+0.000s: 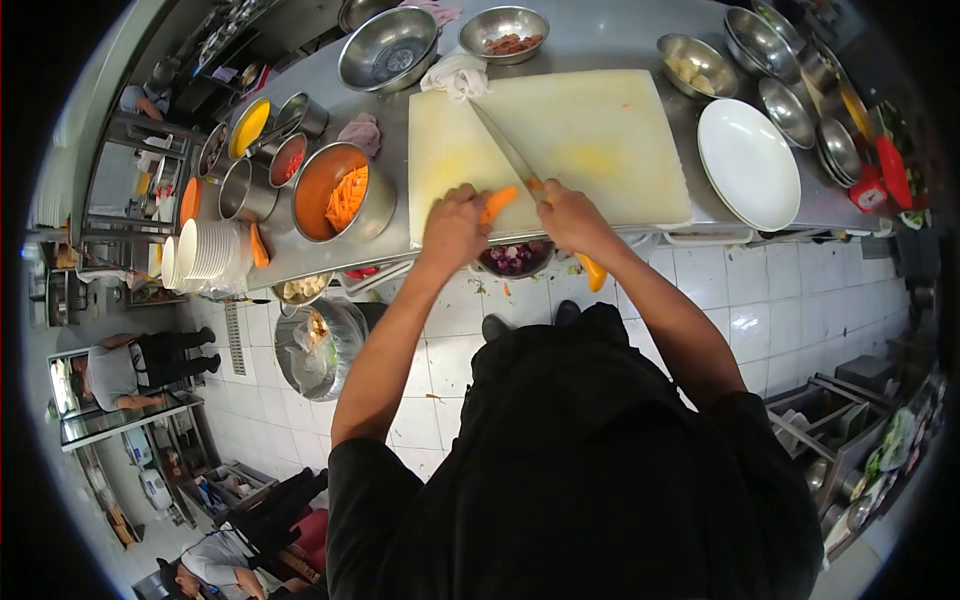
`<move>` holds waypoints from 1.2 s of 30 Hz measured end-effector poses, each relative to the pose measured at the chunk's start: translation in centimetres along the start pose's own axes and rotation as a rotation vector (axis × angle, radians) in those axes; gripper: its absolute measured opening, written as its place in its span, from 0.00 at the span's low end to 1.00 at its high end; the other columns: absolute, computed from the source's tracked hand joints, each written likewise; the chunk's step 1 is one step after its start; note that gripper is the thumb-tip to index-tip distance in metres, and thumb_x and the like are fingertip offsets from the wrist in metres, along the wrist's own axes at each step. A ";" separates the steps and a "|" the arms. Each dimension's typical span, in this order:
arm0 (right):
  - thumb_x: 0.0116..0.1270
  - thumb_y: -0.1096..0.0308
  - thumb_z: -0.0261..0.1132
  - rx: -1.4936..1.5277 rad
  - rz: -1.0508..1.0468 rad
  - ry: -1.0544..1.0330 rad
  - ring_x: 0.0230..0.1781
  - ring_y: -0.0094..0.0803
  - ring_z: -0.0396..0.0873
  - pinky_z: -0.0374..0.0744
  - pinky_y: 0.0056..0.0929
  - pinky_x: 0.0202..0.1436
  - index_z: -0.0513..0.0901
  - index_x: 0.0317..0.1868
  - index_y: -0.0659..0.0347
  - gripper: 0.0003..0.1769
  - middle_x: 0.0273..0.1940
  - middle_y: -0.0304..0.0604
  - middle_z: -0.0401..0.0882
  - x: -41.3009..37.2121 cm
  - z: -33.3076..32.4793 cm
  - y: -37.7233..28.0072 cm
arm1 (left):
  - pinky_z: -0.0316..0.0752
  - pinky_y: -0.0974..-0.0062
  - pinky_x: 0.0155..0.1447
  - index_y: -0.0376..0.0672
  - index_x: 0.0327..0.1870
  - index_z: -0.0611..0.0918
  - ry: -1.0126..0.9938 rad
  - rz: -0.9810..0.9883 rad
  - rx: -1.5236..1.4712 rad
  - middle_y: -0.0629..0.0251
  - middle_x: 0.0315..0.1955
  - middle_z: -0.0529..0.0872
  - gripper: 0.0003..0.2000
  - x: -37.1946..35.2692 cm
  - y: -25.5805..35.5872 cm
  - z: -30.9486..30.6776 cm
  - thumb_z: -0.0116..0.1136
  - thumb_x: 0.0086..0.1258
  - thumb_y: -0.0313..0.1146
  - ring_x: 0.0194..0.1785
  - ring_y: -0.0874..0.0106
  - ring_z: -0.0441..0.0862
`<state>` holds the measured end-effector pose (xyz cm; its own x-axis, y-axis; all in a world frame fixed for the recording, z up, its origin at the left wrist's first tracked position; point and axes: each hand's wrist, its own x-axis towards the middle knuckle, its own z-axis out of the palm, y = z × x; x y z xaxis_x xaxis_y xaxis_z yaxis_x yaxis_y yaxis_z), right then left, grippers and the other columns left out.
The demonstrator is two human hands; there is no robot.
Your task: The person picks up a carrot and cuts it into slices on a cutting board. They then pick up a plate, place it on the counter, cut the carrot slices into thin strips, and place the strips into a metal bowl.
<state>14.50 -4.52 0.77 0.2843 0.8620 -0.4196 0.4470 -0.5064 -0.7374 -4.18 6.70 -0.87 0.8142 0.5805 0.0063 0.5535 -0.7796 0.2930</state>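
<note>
Near the front edge of a large pale cutting board [560, 110], my left hand [457, 228] is closed around a piece of orange carrot [499, 204], whose end sticks out to the right. My right hand [574, 218] grips a long knife [503, 141] by its orange-yellow handle [593, 272]. The blade points up and left across the board, its tip near a white cloth [456, 76]. Left of the board stands a metal pot [378, 212] with cut carrot sticks [347, 198] inside. Below the board's edge is a bowl of chopped purple pieces [513, 259].
Metal bowls [388, 50] line the back. A white oval plate [749, 165] and a red scale [870, 190] are at the right. White stacked bowls [205, 250] stand left, above a lined bin [320, 350]. Other people [115, 373] are at far left and lower left.
</note>
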 end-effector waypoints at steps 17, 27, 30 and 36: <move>0.75 0.64 0.64 0.564 -0.040 0.379 0.17 0.23 0.72 0.72 0.26 0.21 0.79 0.53 0.65 0.14 0.24 0.38 0.74 -11.9 -8.4 8.9 | 0.78 0.63 0.55 0.34 0.46 0.87 0.314 0.119 -0.419 0.53 0.48 0.85 0.11 6.9 10.8 10.4 0.63 0.63 0.20 0.52 0.54 0.81; 0.64 0.75 0.70 0.250 -0.094 0.850 0.29 0.27 0.79 0.79 0.27 0.36 0.82 0.59 0.66 0.22 0.32 0.43 0.82 -19.0 -8.7 12.1 | 0.73 0.59 0.71 0.38 0.60 0.83 0.295 0.345 -0.457 0.47 0.63 0.82 0.18 18.7 13.6 8.4 0.62 0.69 0.31 0.66 0.50 0.79; 0.59 0.79 0.72 0.125 -0.182 1.004 0.38 0.36 0.86 0.83 0.30 0.43 0.82 0.59 0.64 0.25 0.44 0.48 0.86 -18.8 -9.0 11.1 | 0.67 0.58 0.76 0.34 0.64 0.80 0.331 0.262 -0.244 0.47 0.71 0.74 0.21 24.2 12.7 11.8 0.58 0.73 0.34 0.74 0.48 0.69; 0.56 0.80 0.75 0.000 -0.200 1.085 0.39 0.46 0.87 0.85 0.35 0.42 0.82 0.56 0.62 0.26 0.42 0.48 0.85 -18.3 -8.9 10.9 | 0.70 0.60 0.75 0.35 0.60 0.82 0.140 0.542 -0.511 0.47 0.64 0.81 0.19 12.1 14.6 13.8 0.62 0.70 0.29 0.70 0.50 0.76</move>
<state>21.69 -26.07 5.10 0.8005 0.4510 0.3947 0.5678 -0.3601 -0.7402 16.22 -0.93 -9.73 0.9004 0.1981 0.3873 -0.0955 -0.7785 0.6203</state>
